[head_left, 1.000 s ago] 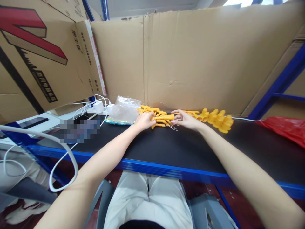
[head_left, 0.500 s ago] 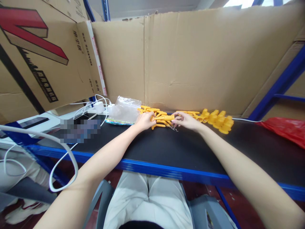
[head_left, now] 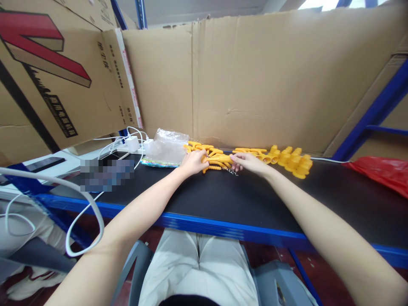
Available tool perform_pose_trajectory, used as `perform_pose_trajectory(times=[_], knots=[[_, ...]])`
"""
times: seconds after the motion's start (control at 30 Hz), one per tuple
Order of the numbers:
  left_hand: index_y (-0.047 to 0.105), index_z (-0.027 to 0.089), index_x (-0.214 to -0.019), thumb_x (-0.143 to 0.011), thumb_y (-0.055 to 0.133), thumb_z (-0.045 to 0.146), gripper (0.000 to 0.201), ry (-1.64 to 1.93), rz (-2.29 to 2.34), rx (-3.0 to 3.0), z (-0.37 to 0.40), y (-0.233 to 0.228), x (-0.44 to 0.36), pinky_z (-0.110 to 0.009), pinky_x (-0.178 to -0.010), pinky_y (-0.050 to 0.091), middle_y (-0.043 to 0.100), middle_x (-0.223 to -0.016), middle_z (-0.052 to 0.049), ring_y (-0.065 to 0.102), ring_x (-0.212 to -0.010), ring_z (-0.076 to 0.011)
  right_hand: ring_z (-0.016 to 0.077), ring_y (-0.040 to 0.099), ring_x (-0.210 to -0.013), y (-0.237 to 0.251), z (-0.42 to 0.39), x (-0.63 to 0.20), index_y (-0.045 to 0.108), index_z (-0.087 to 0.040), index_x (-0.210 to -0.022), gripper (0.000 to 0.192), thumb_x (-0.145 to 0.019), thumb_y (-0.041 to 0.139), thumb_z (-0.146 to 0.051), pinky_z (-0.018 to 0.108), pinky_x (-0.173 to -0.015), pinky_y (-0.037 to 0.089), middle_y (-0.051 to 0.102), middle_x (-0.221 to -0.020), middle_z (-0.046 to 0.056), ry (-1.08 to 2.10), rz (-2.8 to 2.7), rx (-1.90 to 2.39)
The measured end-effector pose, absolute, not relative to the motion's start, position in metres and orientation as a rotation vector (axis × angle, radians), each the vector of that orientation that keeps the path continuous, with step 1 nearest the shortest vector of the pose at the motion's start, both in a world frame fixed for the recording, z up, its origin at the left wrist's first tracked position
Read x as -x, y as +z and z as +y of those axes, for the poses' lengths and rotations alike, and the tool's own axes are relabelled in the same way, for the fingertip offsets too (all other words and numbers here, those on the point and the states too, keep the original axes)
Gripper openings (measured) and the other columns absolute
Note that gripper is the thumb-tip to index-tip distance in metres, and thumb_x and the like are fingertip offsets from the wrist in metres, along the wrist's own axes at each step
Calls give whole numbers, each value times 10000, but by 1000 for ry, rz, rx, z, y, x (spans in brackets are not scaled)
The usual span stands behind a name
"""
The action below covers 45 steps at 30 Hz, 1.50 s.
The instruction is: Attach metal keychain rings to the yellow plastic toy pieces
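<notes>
My left hand (head_left: 193, 161) and my right hand (head_left: 249, 162) both grip one yellow plastic part (head_left: 219, 159) held level between them, low over the black table (head_left: 223, 199). More yellow plastic parts (head_left: 204, 148) lie in a loose pile just behind and under it. A small metal spring (head_left: 232, 171) rests on the table below the held part. To the right, a row of chunky yellow pieces (head_left: 293, 161) lines the foot of the cardboard wall (head_left: 255, 80).
A clear plastic bag (head_left: 165, 146) lies left of the pile, with a white charger and cables (head_left: 130, 142) beyond it. A red bag (head_left: 379, 170) sits at the far right. A blue rail (head_left: 223, 227) edges the table front. A printed cardboard box (head_left: 54, 76) leans at left.
My right hand has slid slightly left along the yellow part, closing toward the left hand. The part has dropped a little toward the pile.
</notes>
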<state>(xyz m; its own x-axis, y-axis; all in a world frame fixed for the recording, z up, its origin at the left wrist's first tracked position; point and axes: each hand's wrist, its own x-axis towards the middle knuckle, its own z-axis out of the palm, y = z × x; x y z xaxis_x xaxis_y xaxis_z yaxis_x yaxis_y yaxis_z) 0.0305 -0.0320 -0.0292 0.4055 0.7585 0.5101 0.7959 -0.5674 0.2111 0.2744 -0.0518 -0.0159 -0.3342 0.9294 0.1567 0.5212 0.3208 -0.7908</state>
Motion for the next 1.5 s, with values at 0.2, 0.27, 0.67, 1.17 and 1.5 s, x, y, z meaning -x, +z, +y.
perform_pose_trajectory(times=[0.2,0.27,0.67,1.17,1.5], knots=[[630,192,-924,-732,563,281,222,-882,-1426,2581,-34,-27,-31,-322,-735,465,674,-879,-65,628,-847,-236,85,462,-455,-13,-59,-268,465,-181,-576,605,-754,418,-757,248,-525,373,548,-520,11,752,-1959,1340],[631,192,-925,-732,558,278,224,-881,-1424,2582,-35,-27,-31,-320,-735,465,674,-875,-63,628,-844,-234,81,435,-436,-12,-61,-266,443,-188,-556,611,-753,406,-765,248,-521,362,514,-485,-4,716,-1946,1349],[633,195,-937,-727,552,287,242,-873,-1446,2575,-35,-27,-31,-316,-728,460,677,-890,-63,628,-843,-233,73,399,-409,-13,-63,-259,463,-178,-541,605,-770,428,-737,235,-486,338,473,-429,-9,801,-1798,1420],[447,178,-1275,-802,550,363,519,-1084,-1435,2620,-32,-32,-31,-373,-822,462,631,-1034,-95,593,-922,-228,118,598,-673,-24,-48,-265,539,-189,-1102,543,-667,724,-457,272,-624,494,635,-942,66,992,-1584,1085],[406,183,-1298,-815,509,296,507,-988,-1403,2719,-30,-33,-31,-406,-863,464,605,-1096,-84,589,-968,-228,248,481,-1188,-36,-23,-314,543,-191,-1169,394,-802,418,-121,417,-990,411,506,-1278,122,-289,-1896,1282]])
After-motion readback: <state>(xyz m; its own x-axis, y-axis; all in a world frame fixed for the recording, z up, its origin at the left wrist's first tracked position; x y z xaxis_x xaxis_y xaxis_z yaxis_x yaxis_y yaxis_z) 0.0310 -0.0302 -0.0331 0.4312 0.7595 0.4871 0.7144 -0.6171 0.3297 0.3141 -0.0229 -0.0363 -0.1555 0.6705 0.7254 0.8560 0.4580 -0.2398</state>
